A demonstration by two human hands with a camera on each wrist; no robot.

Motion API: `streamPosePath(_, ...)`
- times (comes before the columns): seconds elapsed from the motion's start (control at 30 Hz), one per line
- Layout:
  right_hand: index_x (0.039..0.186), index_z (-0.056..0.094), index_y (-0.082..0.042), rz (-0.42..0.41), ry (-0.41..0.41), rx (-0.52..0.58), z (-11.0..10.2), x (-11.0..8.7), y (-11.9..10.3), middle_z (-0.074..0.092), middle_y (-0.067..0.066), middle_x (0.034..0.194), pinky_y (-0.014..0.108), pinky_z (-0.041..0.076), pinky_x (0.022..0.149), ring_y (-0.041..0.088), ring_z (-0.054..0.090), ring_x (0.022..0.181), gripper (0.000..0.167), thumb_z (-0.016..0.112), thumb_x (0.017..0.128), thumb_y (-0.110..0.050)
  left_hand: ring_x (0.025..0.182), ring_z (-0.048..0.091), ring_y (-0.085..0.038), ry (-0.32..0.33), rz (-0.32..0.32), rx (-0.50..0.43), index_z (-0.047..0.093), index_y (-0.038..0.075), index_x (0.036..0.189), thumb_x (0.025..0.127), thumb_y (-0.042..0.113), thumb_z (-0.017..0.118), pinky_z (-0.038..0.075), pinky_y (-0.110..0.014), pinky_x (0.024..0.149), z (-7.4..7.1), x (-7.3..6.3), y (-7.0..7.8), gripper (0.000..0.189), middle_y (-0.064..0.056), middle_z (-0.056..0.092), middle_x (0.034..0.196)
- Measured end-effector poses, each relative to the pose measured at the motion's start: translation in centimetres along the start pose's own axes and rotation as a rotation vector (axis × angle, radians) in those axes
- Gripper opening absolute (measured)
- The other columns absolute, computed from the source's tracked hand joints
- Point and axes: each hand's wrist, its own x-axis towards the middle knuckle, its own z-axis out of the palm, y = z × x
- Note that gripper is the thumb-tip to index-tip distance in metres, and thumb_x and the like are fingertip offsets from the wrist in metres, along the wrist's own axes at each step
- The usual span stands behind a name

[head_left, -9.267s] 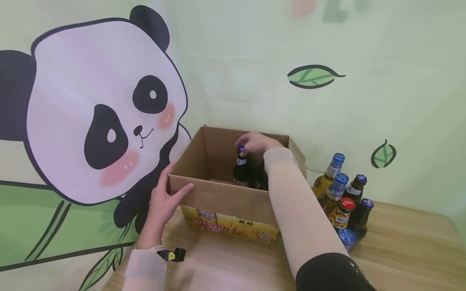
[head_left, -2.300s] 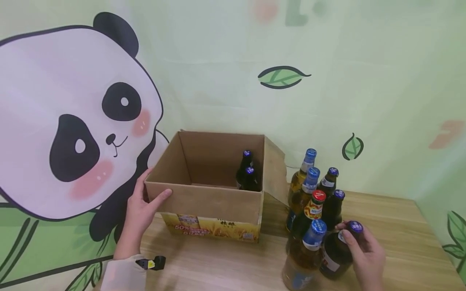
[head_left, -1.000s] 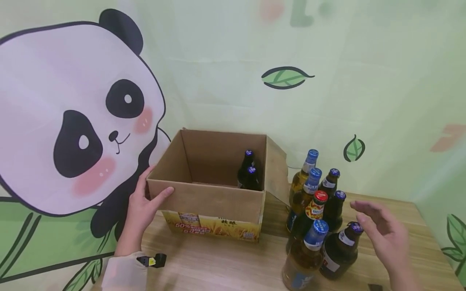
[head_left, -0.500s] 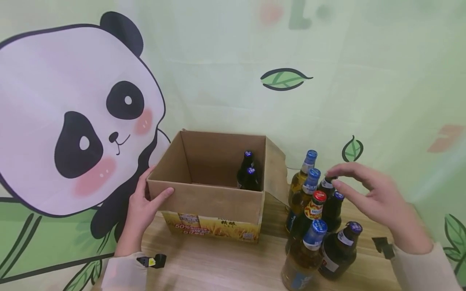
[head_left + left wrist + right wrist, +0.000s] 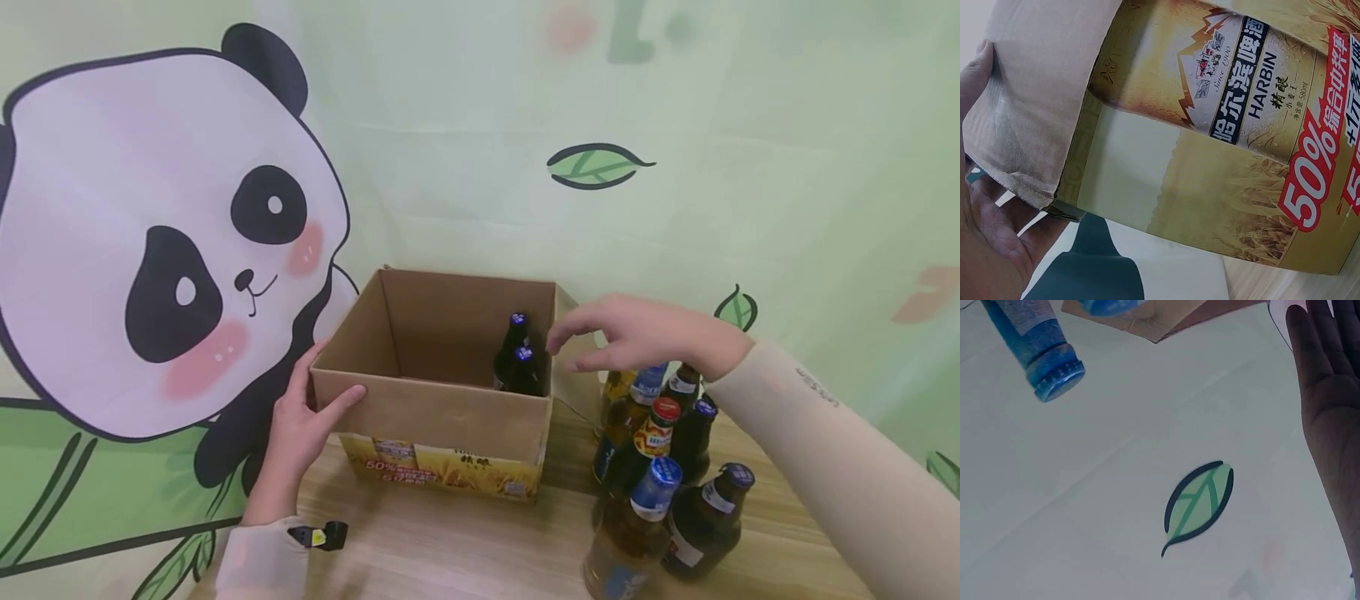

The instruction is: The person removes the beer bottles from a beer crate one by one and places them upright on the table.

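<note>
My left hand [image 5: 300, 421] grips the front left corner of a cardboard beer box [image 5: 442, 408], thumb on its front face. In the left wrist view the hand holds the bent flap [image 5: 1035, 100] at the box's end. Two dark bottles with blue caps [image 5: 517, 367] stand inside at the box's right end. Above the box's right edge hovers my right hand [image 5: 645, 333], fingers loosely bent, holding nothing. Below and behind it stands a group of bottles: a red-capped one [image 5: 655, 429], a blue-capped clear-brown one [image 5: 633, 533], and a dark bottle [image 5: 705, 521] at the front right.
The bottles stand on a wooden table [image 5: 450, 542] right of the box. A side flap [image 5: 573, 375] sticks out from the box toward them. Behind hangs a pale green cloth with a panda [image 5: 180, 200] and leaves. The blue bottle neck [image 5: 1038, 356] shows in the right wrist view.
My right hand has let go of the dark bottle at the front right, then swung left over the other bottles to the box's right edge. The left hand keeps its hold on the box.
</note>
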Motion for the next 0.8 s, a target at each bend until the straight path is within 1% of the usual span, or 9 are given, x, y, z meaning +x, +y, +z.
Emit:
streamPosePath(0.13,0.121,0.069,-0.018,0.019,-0.033,0.028,0.0,1.6,0.4,0.068,-0.004,0.121,0.045,0.048,0.105,0.018,0.060,0.121,0.027,0.072,0.095,-0.020,0.124,0.055,-0.036,-0.008,-0.013,0.001,0.029,0.049,0.153,0.085,0.047,0.079,0.047,-0.064,0.098,0.1,0.2,0.0,0.084,-0.010,0.051,0.146)
streamPosePath(0.23,0.119,0.070,-0.017,0.027,-0.043,0.023,0.1,2.8,0.5,0.069,-0.003,0.116,0.047,0.049,0.103,0.020,0.062,0.116,0.025,0.072,0.094,-0.018,0.123,0.056,-0.036,-0.009,-0.014,0.007,0.028,0.050,0.153,0.084,0.049,0.079,0.048,-0.064,0.098,0.1,0.3,0.0,0.085,-0.010,0.051,0.146)
streamPosePath(0.37,0.113,0.071,-0.012,-0.007,-0.070,-0.016,0.3,5.2,1.2,0.071,0.001,0.109,0.045,0.053,0.096,0.023,0.066,0.106,0.020,0.073,0.093,-0.013,0.123,0.055,-0.036,0.008,-0.015,0.015,0.028,0.051,0.153,0.084,0.049,0.079,0.048,-0.064,0.097,-0.2,0.4,0.0,0.086,-0.009,0.051,0.146)
streamPosePath(0.43,0.112,0.071,-0.012,-0.008,-0.099,-0.049,0.6,6.5,1.6,0.072,0.003,0.109,0.043,0.053,0.095,0.021,0.067,0.104,0.019,0.072,0.093,-0.012,0.124,0.055,-0.035,0.009,-0.017,0.015,0.027,0.051,0.153,0.084,0.048,0.079,0.048,-0.064,0.097,-0.4,0.4,0.0,0.086,-0.009,0.051,0.146)
streamPosePath(0.5,0.112,0.071,-0.012,0.009,-0.136,-0.085,0.9,7.6,2.0,0.072,0.003,0.110,0.040,0.053,0.095,0.020,0.066,0.105,0.020,0.073,0.093,-0.013,0.124,0.055,-0.036,0.003,-0.018,0.017,0.027,0.051,0.153,0.085,0.048,0.079,0.047,-0.064,0.098,-0.5,0.4,-0.2,0.085,-0.010,0.051,0.147)
streamPosePath(0.57,0.115,0.071,-0.012,0.050,-0.189,-0.108,1.4,8.6,2.4,0.071,0.003,0.114,0.039,0.053,0.096,0.019,0.065,0.109,0.023,0.073,0.093,-0.015,0.124,0.055,-0.037,-0.003,-0.018,0.020,0.027,0.051,0.153,0.085,0.048,0.078,0.047,-0.065,0.098,-0.6,0.3,-0.2,0.085,-0.011,0.050,0.147)
streamPosePath(0.67,0.123,0.069,-0.009,0.101,-0.272,-0.138,2.2,10.0,3.1,0.069,0.006,0.121,0.041,0.052,0.098,0.023,0.063,0.115,0.032,0.074,0.093,-0.018,0.124,0.055,-0.037,-0.005,-0.019,0.023,0.027,0.050,0.153,0.086,0.049,0.078,0.047,-0.064,0.098,-0.5,0.2,-0.3,0.084,-0.011,0.051,0.147)
streamPosePath(0.8,0.129,0.067,-0.008,0.154,-0.356,-0.204,3.3,11.2,3.9,0.066,0.009,0.128,0.042,0.051,0.099,0.027,0.061,0.118,0.042,0.078,0.090,-0.019,0.123,0.056,-0.036,0.001,-0.012,0.012,0.028,0.049,0.153,0.085,0.048,0.079,0.048,-0.063,0.097,-0.2,0.0,-0.2,0.084,-0.010,0.051,0.146)
